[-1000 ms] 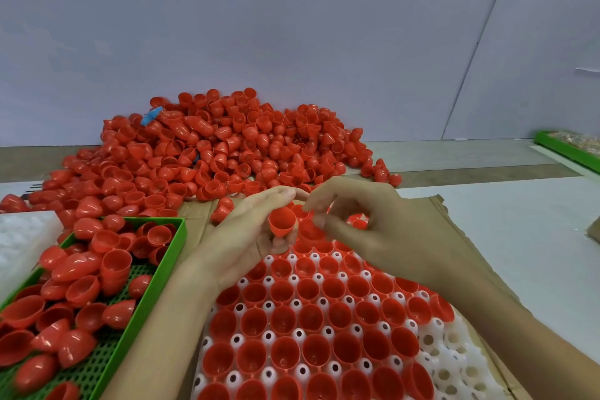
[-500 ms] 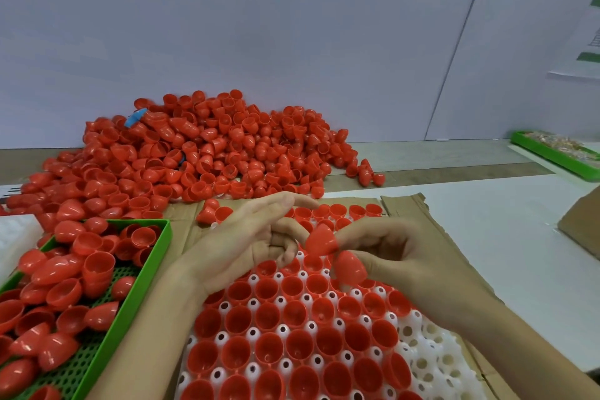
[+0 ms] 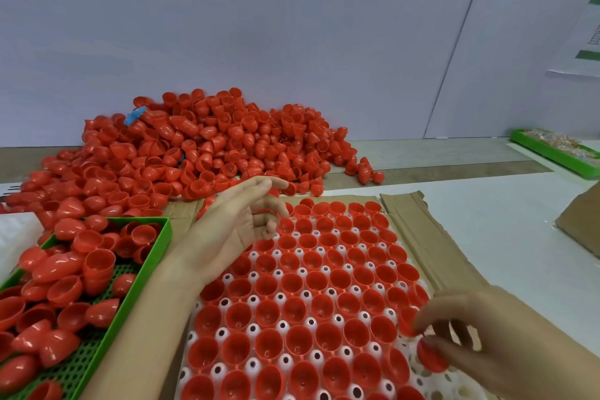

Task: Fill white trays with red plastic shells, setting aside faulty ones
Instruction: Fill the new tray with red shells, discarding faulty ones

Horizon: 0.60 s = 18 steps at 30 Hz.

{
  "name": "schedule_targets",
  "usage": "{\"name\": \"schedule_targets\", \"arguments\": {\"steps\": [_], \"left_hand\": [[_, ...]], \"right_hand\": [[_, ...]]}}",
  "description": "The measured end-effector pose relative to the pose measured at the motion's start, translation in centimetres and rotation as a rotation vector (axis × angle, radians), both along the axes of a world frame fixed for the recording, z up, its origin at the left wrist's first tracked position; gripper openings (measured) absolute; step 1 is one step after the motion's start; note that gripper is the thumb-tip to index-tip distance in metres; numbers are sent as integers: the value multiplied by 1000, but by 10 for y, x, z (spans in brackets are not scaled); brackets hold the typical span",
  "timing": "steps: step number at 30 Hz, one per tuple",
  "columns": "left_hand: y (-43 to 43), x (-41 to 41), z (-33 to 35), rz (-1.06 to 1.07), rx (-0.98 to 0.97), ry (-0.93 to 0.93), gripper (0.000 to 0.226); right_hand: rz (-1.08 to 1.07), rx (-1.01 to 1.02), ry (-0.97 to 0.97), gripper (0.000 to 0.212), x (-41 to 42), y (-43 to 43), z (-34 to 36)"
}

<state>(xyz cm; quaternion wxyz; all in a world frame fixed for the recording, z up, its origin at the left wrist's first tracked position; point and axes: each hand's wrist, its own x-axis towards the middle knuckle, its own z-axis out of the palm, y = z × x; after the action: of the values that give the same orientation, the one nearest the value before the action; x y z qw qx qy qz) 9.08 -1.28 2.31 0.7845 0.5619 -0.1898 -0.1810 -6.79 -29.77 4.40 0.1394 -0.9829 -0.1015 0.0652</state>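
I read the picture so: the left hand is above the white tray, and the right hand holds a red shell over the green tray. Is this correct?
Not quite. In the head view the right hand holds the red shell over the right edge of the white tray, not over the green tray. The left hand is above the white tray, as said.

hands no longer bunched together over far rows. right hand (image 3: 493, 344) pulls back to near right edge of white tray (image 3: 420, 378), pinching red shell (image 3: 430, 359) just above bare slots there. left hand (image 3: 237, 224) no longer on any shell, fingers loose now, palm showing.
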Motion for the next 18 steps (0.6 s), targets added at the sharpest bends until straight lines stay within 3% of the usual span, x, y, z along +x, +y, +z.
{"name": "schedule_targets", "arguments": {"steps": [6,12,18], "left_hand": [[2,5,0,280,-127,51,17],[14,12,-1,515,-264,141,16],[13,12,-3,527,-250,135,16]], "right_hand": [[2,-107,34,17,1,-2,-22],[49,-9,23,19,5,-1,5],[45,197,-333,13,74,22,32]]}}
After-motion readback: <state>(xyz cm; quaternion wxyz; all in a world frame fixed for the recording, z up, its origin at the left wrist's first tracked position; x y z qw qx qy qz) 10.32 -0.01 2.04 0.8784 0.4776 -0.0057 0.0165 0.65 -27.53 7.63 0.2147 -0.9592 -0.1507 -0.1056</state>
